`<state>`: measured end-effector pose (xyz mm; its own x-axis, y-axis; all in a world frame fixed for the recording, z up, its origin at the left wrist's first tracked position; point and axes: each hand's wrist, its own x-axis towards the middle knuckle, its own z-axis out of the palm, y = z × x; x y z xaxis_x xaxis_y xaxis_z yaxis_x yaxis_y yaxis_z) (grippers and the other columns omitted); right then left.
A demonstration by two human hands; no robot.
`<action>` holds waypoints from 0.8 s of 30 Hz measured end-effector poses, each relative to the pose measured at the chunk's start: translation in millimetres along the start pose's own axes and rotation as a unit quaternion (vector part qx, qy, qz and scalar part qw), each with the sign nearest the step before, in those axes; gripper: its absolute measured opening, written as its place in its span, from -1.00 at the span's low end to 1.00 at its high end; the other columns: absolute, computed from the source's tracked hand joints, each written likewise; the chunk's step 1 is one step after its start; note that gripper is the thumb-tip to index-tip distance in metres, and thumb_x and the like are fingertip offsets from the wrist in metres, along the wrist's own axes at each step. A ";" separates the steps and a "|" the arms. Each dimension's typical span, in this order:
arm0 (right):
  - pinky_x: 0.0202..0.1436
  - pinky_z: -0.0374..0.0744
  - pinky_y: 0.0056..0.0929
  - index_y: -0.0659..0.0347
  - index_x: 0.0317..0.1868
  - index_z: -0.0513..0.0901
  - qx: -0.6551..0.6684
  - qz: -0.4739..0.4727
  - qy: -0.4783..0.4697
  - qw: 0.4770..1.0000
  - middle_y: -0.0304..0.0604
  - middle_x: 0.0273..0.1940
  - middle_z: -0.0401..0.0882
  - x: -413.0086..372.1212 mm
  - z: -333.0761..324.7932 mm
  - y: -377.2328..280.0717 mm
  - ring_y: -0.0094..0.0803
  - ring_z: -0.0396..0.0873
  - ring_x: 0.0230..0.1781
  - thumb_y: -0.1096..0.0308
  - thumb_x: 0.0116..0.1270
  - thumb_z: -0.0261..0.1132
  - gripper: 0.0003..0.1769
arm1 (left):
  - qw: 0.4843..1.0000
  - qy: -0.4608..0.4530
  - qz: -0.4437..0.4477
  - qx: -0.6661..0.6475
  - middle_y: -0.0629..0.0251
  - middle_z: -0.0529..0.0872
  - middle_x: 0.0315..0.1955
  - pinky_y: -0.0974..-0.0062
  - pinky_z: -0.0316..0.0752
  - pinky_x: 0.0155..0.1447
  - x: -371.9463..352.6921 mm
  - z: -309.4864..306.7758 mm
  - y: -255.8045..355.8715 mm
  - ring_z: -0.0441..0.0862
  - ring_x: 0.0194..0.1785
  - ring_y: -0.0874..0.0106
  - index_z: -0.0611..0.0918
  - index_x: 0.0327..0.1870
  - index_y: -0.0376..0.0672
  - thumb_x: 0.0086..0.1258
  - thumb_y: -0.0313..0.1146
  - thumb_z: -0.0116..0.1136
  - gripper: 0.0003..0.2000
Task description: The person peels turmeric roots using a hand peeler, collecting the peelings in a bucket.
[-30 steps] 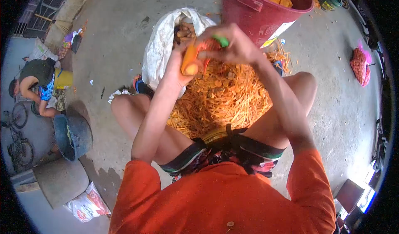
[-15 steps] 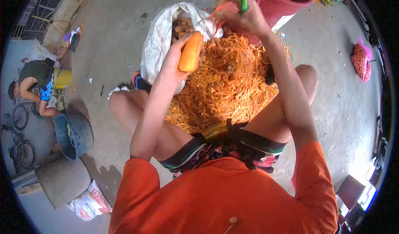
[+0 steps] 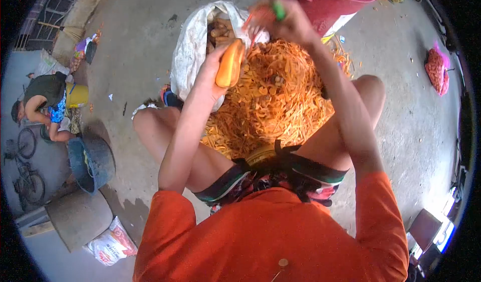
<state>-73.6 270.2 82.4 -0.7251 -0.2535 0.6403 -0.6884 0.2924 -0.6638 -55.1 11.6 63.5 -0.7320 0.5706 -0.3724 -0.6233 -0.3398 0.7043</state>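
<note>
Orange peelings [image 3: 280,106] heap at my twelve o'clock, maroon tub [image 3: 330,11] at one, white sack [image 3: 186,56] at eleven, partly blocked by my left hand [image 3: 211,70]; my right hand [image 3: 290,24] blurs. Left grip encloses a carrot [image 3: 230,65] near the sack, right a green-handled tool [image 3: 278,10].

The right hand [image 3: 283,22] is showing as a blur, and the tool [image 3: 278,9] in it is smearing into green and red. The carrot [image 3: 229,70] is hiding part of the left hand [image 3: 212,67]. The top edge is cutting off the tub [image 3: 320,9]; the bottom edge is cropping the shirt [image 3: 265,232]. Small print on the bag [image 3: 113,243] is appearing too tiny to read.
</note>
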 end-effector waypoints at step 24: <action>-0.15 0.61 -0.08 0.22 -0.10 0.68 -0.291 0.155 -0.112 0.937 0.17 -0.21 0.69 -8.1 -15.8 -0.4 0.24 0.60 -0.16 0.30 0.27 0.45 -0.74 | 0.882 0.091 0.273 0.373 0.18 0.68 0.15 0.37 0.57 0.28 -43.1 -5.9 57.7 0.66 0.17 0.45 0.55 0.34 -0.16 0.24 -0.38 0.55 -0.38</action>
<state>-67.2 286.7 83.7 -0.9191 -0.2422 0.3108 -0.3649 0.8207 -0.4396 -61.1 -37.0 116.7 -0.9411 0.3223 0.1024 0.1408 0.0980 0.9852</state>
